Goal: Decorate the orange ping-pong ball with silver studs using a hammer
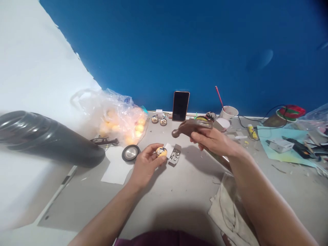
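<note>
My left hand (145, 164) is closed around a small orange ball with dark painted marks (161, 152), held just above the grey floor. My right hand (214, 140) grips a brown hammer (188, 127) by its handle, with the head pointing left, a little above and to the right of the ball. A small open cardboard box (174, 155) with tiny metal pieces inside lies between the two hands.
A clear plastic bag of orange balls (120, 118) sits at the left, beside a roll of tape (130, 153), eyeglasses (105, 140) and white paper (116, 167). A phone (180, 106) leans on the blue wall. Cups (229, 112), tools and cables clutter the right. A cloth (229, 212) lies near my right arm.
</note>
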A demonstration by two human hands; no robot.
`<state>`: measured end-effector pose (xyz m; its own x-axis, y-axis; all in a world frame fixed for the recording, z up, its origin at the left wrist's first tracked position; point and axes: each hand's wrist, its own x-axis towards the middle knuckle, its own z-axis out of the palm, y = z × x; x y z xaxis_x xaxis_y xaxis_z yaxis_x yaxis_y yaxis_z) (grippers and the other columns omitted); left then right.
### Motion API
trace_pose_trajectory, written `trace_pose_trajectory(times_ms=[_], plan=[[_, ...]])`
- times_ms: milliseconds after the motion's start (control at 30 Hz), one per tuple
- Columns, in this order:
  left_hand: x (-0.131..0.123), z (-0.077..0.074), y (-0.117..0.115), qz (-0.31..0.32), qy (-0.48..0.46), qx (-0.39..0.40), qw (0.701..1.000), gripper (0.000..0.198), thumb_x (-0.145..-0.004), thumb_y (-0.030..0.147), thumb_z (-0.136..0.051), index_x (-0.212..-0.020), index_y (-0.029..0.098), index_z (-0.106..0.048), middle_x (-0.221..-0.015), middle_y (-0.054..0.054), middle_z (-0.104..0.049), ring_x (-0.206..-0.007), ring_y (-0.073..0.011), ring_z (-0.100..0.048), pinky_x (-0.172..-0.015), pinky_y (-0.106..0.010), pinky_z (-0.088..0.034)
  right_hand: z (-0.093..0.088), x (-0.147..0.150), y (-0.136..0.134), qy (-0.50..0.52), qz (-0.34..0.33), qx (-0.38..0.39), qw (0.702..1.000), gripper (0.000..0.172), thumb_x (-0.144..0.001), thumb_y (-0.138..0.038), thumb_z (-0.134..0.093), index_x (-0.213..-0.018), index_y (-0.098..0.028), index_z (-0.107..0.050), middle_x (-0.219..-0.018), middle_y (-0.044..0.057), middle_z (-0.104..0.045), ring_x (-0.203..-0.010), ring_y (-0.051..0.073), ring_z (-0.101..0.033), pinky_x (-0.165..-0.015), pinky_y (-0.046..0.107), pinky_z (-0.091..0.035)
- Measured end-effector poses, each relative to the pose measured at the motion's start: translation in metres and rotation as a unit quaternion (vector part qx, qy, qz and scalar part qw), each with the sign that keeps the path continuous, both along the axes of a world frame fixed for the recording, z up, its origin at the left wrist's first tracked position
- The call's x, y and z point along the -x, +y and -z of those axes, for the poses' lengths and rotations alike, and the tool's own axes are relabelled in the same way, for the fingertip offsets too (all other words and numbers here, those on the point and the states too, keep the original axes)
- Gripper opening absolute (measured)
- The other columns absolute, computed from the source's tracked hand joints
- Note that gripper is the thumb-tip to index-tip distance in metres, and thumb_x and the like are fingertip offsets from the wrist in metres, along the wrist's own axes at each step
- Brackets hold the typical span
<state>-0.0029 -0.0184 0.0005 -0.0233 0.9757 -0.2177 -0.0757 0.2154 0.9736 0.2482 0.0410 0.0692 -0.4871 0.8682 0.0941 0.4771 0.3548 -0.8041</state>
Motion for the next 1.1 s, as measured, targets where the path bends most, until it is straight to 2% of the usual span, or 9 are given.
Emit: trace_pose_trajectory(times_ms=[67, 233, 400, 467, 600, 733, 867, 933, 1100], plan=[[0.001, 0.001, 0.0, -0.003, -0.003, -0.004, 1.0, 0.043, -0.065, 0.03, -0.086, -0.104, 0.019, -0.07, -0.073, 0.0, -0.071, -0.062, -0.0138, -0.062, -0.059, -0.027, -0.049, -0.004, 0.016, -0.008, 0.055, -0.035, 0.0, 0.998, 0.032, -0.098, -0.026, -0.047, -0.121, -0.026, -0.071, -0.117, 0.004, -0.071, -0.087, 0.019, -0.065, -0.072, 0.029, -0.051], [0.0, 0.003, -0.001, -0.012, -0.009, -0.033, 0.999, 0.04, -0.063, 0.027, -0.088, -0.099, 0.02, -0.07, -0.085, -0.002, -0.075, -0.078, -0.0169, -0.069, -0.072, -0.029, -0.055, -0.009, 0.04, -0.025, 0.038, -0.11, 0.001, 0.993, 0.033, -0.098, -0.019, -0.048, -0.119, -0.029, -0.071, -0.117, 0.0, -0.072, -0.103, 0.021, -0.065, -0.09, 0.031, -0.05], [-0.001, 0.001, -0.001, -0.021, 0.015, -0.053, 0.998, 0.04, -0.063, 0.027, -0.087, -0.099, 0.02, -0.07, -0.081, -0.001, -0.074, -0.074, -0.0162, -0.067, -0.069, -0.028, -0.054, -0.012, 0.038, -0.031, 0.039, -0.043, -0.061, 0.996, 0.032, -0.101, -0.026, -0.047, -0.124, -0.025, -0.069, -0.117, 0.005, -0.073, -0.109, 0.024, -0.065, -0.101, 0.037, -0.046], [0.0, 0.001, -0.002, -0.018, 0.03, -0.052, 0.998, 0.041, -0.063, 0.028, -0.086, -0.1, 0.019, -0.071, -0.08, -0.001, -0.073, -0.072, -0.016, -0.066, -0.067, -0.027, -0.053, -0.01, 0.04, -0.032, 0.025, -0.041, -0.079, 0.996, 0.032, -0.101, -0.025, -0.046, -0.122, -0.026, -0.07, -0.117, 0.006, -0.073, -0.107, 0.023, -0.065, -0.101, 0.037, -0.046], [0.001, 0.003, -0.002, -0.012, 0.08, -0.061, 0.995, 0.039, -0.066, 0.029, -0.085, -0.1, 0.018, -0.072, -0.083, -0.002, -0.073, -0.073, -0.0165, -0.065, -0.066, -0.026, -0.05, -0.004, 0.046, -0.037, -0.028, -0.081, -0.095, 0.992, 0.029, -0.099, -0.025, -0.05, -0.116, -0.029, -0.072, -0.116, 0.004, -0.073, -0.105, 0.023, -0.066, -0.092, 0.036, -0.05], [0.002, 0.003, -0.001, -0.009, 0.093, -0.075, 0.993, 0.039, -0.066, 0.03, -0.084, -0.102, 0.018, -0.072, -0.08, -0.001, -0.072, -0.07, -0.0157, -0.064, -0.063, -0.025, -0.049, -0.006, 0.048, -0.039, -0.026, -0.033, -0.129, 0.991, 0.03, -0.098, -0.025, -0.052, -0.121, -0.027, -0.071, -0.118, 0.006, -0.073, -0.111, 0.026, -0.064, -0.094, 0.038, -0.05], [0.004, 0.001, -0.001, -0.016, 0.111, -0.073, 0.991, 0.036, -0.066, 0.029, -0.084, -0.098, 0.018, -0.074, -0.079, -0.001, -0.072, -0.068, -0.0145, -0.063, -0.063, -0.025, -0.049, -0.007, 0.048, -0.038, -0.05, -0.065, -0.096, 0.992, 0.028, -0.098, -0.024, -0.052, -0.117, -0.027, -0.072, -0.113, 0.005, -0.074, -0.102, 0.024, -0.067, -0.09, 0.035, -0.051], [0.005, 0.001, 0.0, -0.013, 0.101, -0.069, 0.992, 0.037, -0.066, 0.03, -0.085, -0.099, 0.018, -0.073, -0.077, -0.001, -0.072, -0.068, -0.015, -0.063, -0.062, -0.025, -0.049, -0.01, 0.045, -0.038, -0.041, -0.07, -0.099, 0.992, 0.028, -0.098, -0.025, -0.053, -0.117, -0.029, -0.073, -0.114, 0.003, -0.074, -0.103, 0.023, -0.067, -0.091, 0.034, -0.05], [0.004, 0.001, 0.0, -0.019, 0.068, -0.074, 0.995, 0.042, -0.064, 0.029, -0.087, -0.102, 0.018, -0.072, -0.083, -0.002, -0.074, -0.072, -0.0158, -0.066, -0.065, -0.026, -0.052, -0.012, 0.044, -0.037, 0.017, -0.034, -0.142, 0.989, 0.033, -0.101, -0.022, -0.048, -0.125, -0.029, -0.07, -0.124, 0.003, -0.07, -0.114, 0.023, -0.063, -0.098, 0.032, -0.046]])
